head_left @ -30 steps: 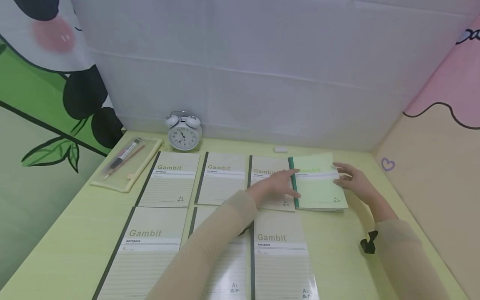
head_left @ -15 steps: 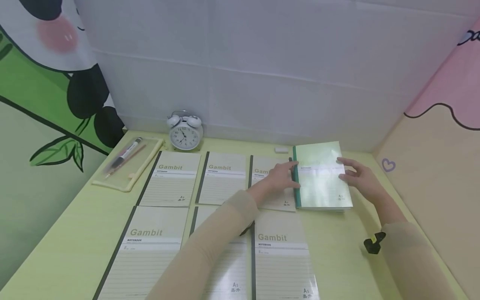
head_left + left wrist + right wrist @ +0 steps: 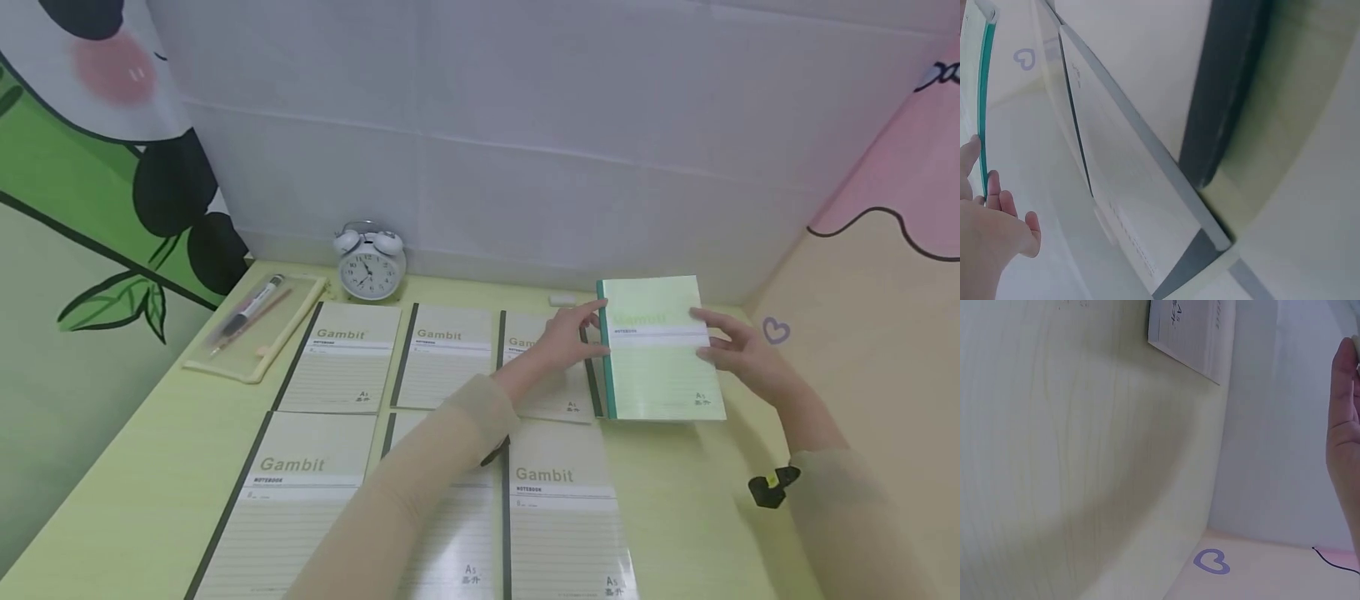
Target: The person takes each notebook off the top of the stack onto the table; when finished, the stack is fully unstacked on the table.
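Note:
A pale green notebook [image 3: 660, 367] with a teal spine is raised above the table at the right end of the back row. My left hand [image 3: 562, 337] pinches its spine edge, and the left wrist view shows that hand [image 3: 994, 231] at the teal spine [image 3: 985, 106]. On the opposite edge, my right hand [image 3: 746, 354] grips it between thumb and fingers. Only part of the right hand [image 3: 1344, 419] enters the right wrist view. Under the green notebook, the dark spine [image 3: 595, 387] of another notebook shows; its cover is mostly hidden.
Several white Gambit notebooks [image 3: 337, 358] lie in two rows on the pale table [image 3: 682, 517]. At the back stand a white alarm clock [image 3: 369, 271] and a small white block [image 3: 562, 300]. A mesh pouch [image 3: 296, 333] with pens lies far left. Walls border the back and right.
Both hands have lifted the green notebook and shifted it slightly right and toward the back wall. A dark notebook spine has come into view beneath its left edge.

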A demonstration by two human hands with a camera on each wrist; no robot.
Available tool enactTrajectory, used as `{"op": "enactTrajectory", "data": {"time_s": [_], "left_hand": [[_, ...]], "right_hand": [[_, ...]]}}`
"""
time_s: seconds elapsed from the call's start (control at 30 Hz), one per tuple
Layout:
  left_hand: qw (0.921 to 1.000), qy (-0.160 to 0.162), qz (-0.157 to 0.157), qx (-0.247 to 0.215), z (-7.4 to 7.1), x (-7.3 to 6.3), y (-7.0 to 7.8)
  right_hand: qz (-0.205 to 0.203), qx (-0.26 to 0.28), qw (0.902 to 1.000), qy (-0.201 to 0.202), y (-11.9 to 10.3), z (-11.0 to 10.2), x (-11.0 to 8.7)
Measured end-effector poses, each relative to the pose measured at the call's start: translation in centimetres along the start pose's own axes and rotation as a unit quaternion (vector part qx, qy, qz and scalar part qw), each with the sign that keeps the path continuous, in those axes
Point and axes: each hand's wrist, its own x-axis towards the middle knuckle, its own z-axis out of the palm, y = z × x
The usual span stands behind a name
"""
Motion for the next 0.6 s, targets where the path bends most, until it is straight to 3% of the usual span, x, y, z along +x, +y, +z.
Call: {"op": "enactTrajectory", "data": {"time_s": [0.1,0.33,0.6], "left_hand": [[0.9999,-0.005,0.01,-0.011,-0.1,-0.2,0.4],[0.9989,-0.023,0.029,-0.026,-0.1,-0.9,1.2],[0.9973,-0.025,0.062,-0.031,-0.1,-1.8,2.2]], "right_hand": [[-0.008,-0.012,0.9999,-0.003,-0.6,-0.3,-0.5],[-0.009,-0.104,0.9944,0.014,-1.9,-1.0,-1.6],[-0.016,-0.136,0.9906,0.009,-2.6,-1.8,-3.1]]}}
